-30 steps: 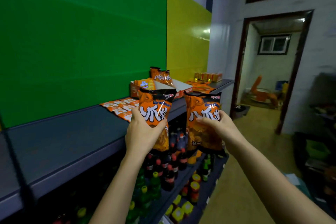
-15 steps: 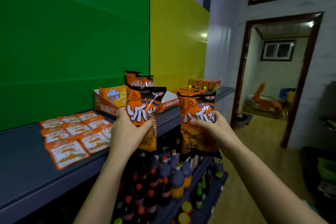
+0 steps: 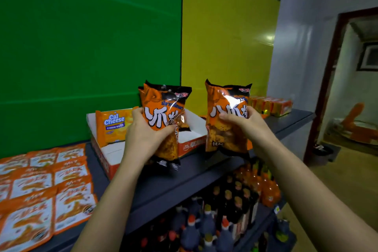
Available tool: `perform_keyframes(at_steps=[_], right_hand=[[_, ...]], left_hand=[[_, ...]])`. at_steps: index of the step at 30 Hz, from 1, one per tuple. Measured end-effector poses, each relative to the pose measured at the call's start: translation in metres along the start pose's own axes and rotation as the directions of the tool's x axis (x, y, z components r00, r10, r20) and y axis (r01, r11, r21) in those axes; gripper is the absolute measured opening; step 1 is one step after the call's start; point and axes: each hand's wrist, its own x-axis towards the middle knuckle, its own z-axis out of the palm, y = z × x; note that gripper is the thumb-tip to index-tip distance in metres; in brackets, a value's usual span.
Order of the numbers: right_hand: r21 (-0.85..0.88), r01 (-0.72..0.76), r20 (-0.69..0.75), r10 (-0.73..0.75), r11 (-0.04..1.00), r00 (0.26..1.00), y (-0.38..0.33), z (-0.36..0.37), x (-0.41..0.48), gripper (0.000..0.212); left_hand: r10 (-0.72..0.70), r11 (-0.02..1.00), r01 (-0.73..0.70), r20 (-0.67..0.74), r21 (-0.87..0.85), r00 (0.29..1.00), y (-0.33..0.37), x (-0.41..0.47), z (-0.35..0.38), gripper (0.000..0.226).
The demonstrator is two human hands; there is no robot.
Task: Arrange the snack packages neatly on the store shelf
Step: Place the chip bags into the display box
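Cal Cheese pack [image 3: 114,124] inside box [image 3: 106,157]

I hold two orange snack bags with black crimped tops and big white characters upright above the dark grey shelf [image 3: 204,172], the left bag [image 3: 163,120] over the open carton's front edge and the right bag [image 3: 227,120] just beside it, apart. A yellow Cal Cheese packet [image 3: 113,127] stands upright in the white-lined carton's left end. Flat orange-and-white sachets [image 3: 41,186] lie in overlapping rows at the shelf's left.
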Motion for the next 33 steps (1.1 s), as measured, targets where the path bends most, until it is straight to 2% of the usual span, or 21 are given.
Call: perform_keyframes(at_steps=[4,8,13,16,22,26,30,31,33], right_hand=[[0.022,0.014,0.092,-0.016,1.0,0.996,0.015,0.011,0.063,0.081],[0.099,0.049,0.197,-0.067,0.994,0.978,0.027,0.022,0.121,0.054],[0.037,0.089,0.376,-0.097,0.995,0.922,0.048,0.047,0.185,0.046],[-0.003,0.132,0.456,-0.116,0.991,0.882,0.063,0.066,0.218,0.041],[-0.164,0.179,0.528,-0.067,0.97,0.847,0.091,0.087,0.249,0.058],[-0.205,0.225,0.533,-0.084,0.952,0.842,0.1,0.093,0.25,0.081],[-0.238,0.294,0.525,-0.132,0.926,0.841,0.113,0.095,0.253,0.107],[-0.239,0.295,0.528,-0.131,0.925,0.839,0.116,0.095,0.255,0.107],[-0.267,0.313,0.533,-0.13,0.911,0.836,0.115,0.094,0.254,0.094]], left_hand=[[-0.051,0.999,0.051,-0.07,0.0,0.996,-0.004,0.029,0.014,0.078],[-0.042,0.999,0.046,-0.146,0.018,0.988,0.003,0.054,0.03,0.073],[-0.069,0.998,0.067,-0.297,-0.016,0.952,0.007,0.089,0.05,0.071],[-0.109,0.994,0.1,-0.338,-0.043,0.935,0.005,0.107,0.066,0.073],[-0.164,0.986,0.165,-0.344,-0.026,0.925,-0.015,0.136,0.091,0.09],[-0.195,0.98,0.199,-0.339,-0.023,0.921,-0.027,0.142,0.101,0.093],[-0.208,0.978,0.205,-0.377,-0.05,0.903,-0.033,0.141,0.111,0.07],[-0.202,0.979,0.197,-0.389,-0.053,0.899,-0.033,0.142,0.113,0.067],[-0.181,0.983,0.18,-0.393,-0.039,0.901,-0.031,0.145,0.119,0.061]])
